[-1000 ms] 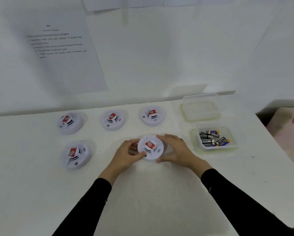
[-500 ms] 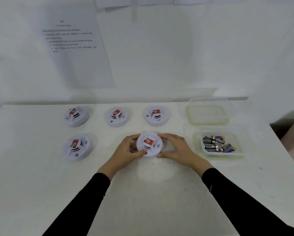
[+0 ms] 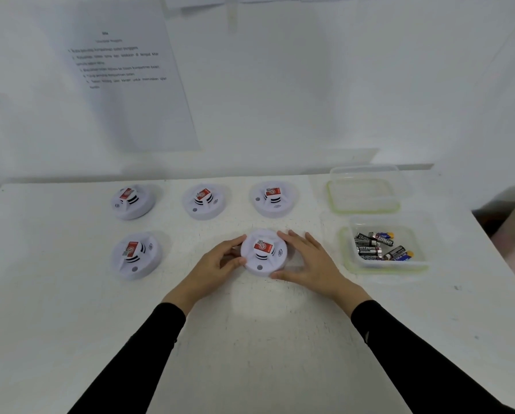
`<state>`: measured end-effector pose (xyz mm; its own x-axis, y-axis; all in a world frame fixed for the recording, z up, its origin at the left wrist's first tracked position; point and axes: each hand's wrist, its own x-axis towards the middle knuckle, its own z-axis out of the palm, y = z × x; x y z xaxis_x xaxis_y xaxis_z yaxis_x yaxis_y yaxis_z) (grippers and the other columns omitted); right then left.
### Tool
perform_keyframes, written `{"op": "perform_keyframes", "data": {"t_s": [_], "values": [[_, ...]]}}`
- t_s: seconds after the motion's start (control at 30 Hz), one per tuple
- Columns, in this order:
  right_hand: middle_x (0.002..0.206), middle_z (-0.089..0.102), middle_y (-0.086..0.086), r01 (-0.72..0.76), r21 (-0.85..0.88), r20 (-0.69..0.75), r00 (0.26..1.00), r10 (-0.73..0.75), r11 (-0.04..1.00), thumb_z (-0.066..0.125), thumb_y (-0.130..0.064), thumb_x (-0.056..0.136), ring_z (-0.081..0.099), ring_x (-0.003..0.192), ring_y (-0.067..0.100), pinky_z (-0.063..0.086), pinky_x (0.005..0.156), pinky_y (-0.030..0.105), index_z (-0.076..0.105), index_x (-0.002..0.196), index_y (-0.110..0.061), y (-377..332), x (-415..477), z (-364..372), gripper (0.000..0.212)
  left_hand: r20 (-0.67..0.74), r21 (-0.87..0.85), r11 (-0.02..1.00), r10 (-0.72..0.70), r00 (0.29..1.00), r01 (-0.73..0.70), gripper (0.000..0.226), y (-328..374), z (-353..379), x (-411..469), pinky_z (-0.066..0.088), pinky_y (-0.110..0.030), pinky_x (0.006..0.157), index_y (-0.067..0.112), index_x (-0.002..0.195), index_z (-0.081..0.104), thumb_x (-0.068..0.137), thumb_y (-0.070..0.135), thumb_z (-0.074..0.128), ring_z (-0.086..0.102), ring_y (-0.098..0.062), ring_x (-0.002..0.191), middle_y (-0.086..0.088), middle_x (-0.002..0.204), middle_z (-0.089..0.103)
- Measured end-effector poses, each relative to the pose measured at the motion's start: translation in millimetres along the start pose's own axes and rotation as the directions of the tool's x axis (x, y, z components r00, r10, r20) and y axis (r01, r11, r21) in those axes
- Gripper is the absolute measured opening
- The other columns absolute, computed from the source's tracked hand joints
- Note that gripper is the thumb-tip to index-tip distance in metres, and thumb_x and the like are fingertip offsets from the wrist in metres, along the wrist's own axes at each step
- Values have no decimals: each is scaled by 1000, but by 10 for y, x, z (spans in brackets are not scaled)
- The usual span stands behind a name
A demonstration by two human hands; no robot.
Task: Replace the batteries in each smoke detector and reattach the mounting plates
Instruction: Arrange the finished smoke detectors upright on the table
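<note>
Your left hand (image 3: 217, 261) and right hand (image 3: 308, 261) clasp the smoke detector (image 3: 263, 252) between their fingers (image 3: 292, 234), bracing it on the tabletop (image 3: 265, 339), likely to twist off its mounting plate.

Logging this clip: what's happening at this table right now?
A person grips one smoke detector face-up on the white table, left hand and right hand on its sides. Four more detectors sit untouched. Batteries lie in an open tub at right.
</note>
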<state>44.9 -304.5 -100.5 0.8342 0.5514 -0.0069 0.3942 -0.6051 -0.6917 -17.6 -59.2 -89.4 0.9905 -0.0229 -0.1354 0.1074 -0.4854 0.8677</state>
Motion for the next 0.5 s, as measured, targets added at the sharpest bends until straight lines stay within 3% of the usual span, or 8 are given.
{"op": "perform_keyframes", "data": {"t_s": [0.23,0.4,0.5], "values": [[152,33,-17,17,-8,6,1000,-17,1000,67,-69,70,15,143,-6,-1,118,21,28,148,-36,11,14,-3,93,-15,-9,1000,3,1000,-4,48,4,14,-1,43,-5,88,23,143,48,98,20,61,58,7,111,10,128,59],[150,36,-17,12,-2,-19,1000,-12,1000,65,-73,68,21,142,-2,9,121,32,32,146,-37,34,15,9,92,-15,-21,1000,-21,1000,21,52,6,16,9,47,-11,94,27,146,42,98,22,61,57,3,111,13,127,57],[144,36,-18,-11,-101,-54,999,5,995,59,-77,64,25,134,4,10,111,29,30,146,-37,-23,-30,24,96,4,-12,1000,-13,1000,14,50,24,27,4,46,-11,96,25,146,42,99,21,59,55,7,113,11,131,55]]}}
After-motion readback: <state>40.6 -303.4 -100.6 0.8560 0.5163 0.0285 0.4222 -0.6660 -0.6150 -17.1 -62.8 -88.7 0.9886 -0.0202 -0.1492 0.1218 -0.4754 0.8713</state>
